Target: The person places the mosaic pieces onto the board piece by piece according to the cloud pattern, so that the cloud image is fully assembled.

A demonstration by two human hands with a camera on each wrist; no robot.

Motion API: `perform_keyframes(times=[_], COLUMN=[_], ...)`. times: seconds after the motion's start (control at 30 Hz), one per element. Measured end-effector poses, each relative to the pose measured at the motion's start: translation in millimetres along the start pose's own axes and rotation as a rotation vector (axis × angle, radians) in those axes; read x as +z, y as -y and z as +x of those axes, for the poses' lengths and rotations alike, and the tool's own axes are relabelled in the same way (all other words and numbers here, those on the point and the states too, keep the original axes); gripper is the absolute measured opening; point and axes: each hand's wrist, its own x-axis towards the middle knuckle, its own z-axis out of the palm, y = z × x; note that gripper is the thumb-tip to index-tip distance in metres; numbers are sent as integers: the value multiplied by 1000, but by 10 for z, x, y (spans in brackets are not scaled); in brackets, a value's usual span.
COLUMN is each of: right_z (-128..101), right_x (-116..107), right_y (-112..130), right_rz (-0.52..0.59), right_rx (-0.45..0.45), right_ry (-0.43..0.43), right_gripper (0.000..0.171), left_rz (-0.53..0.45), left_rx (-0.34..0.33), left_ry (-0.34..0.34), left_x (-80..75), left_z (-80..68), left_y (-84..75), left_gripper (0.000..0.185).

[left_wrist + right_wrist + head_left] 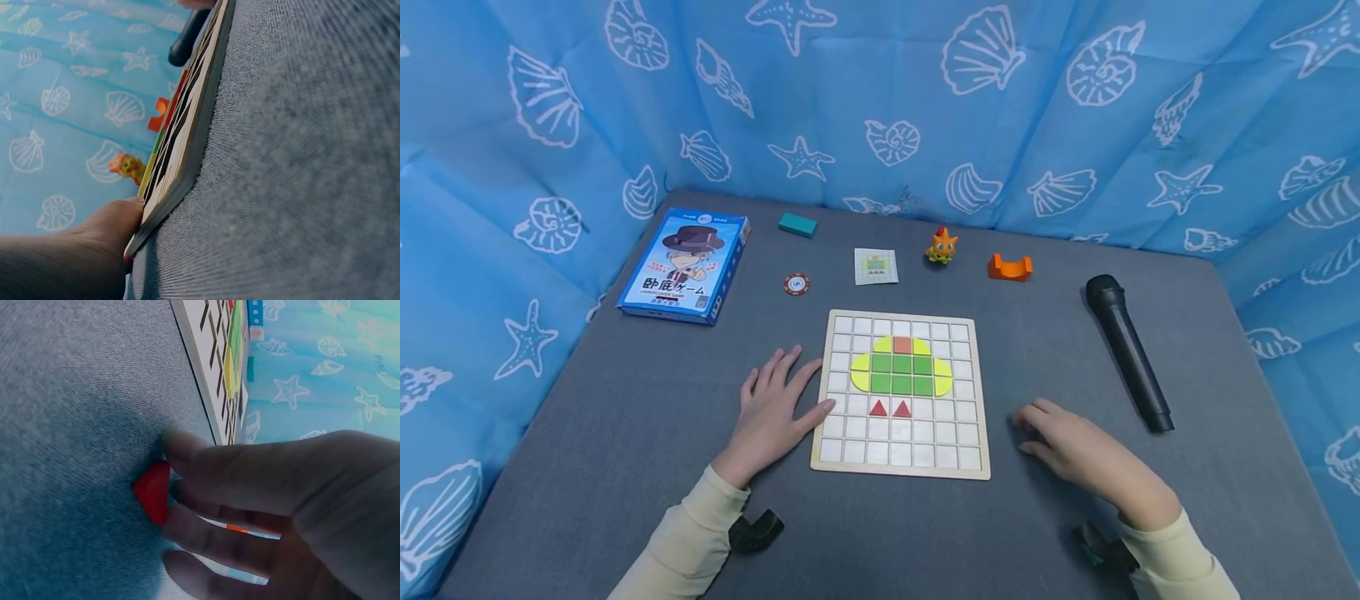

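A wooden grid board lies in the middle of the grey table, holding a picture of green squares, yellow curved pieces, one orange square and two red triangles. My left hand lies flat beside it, thumb against the board's left edge. My right hand rests palm down on the table right of the board, apart from it. In the right wrist view its fingertips pinch a loose red triangle against the cloth. The head view hides this piece under the hand.
Along the back stand a blue game box, teal block, poker chip, pattern card, orange toy figure and orange arch block. A black microphone lies at the right. Blue shell-print cloth walls three sides.
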Motion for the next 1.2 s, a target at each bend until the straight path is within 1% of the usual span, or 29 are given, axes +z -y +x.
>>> perform_keyframes(times=[0.13,0.27,0.43,0.6,0.7,0.83,1.2], right_z=[-18,-50,-94,-113,-107,-88,-16], right_x=[18,3,-10,-3,-1,-1,3], right_y=[-22,-45,-76,-72,-66,-68,-3], right_rz=[9,16,24,18,8,-9,-25], right_rx=[-1,14,22,83,108,83,0], right_ry=[-7,14,24,38,42,19,-76], right_gripper=[24,29,31,31,25,18,18], left_rz=[-2,1,-2,-1,2,4,16], left_rx=[-2,-1,4,6,4,2,3], left_ry=[3,-2,-16,-18,-16,-18,-17], left_x=[1,2,4,3,7,7,15], left_z=[1,1,3,4,4,3,4], left_y=[0,-2,-1,0,2,4,2], left_gripper=[66,65,65,66,67,67,65])
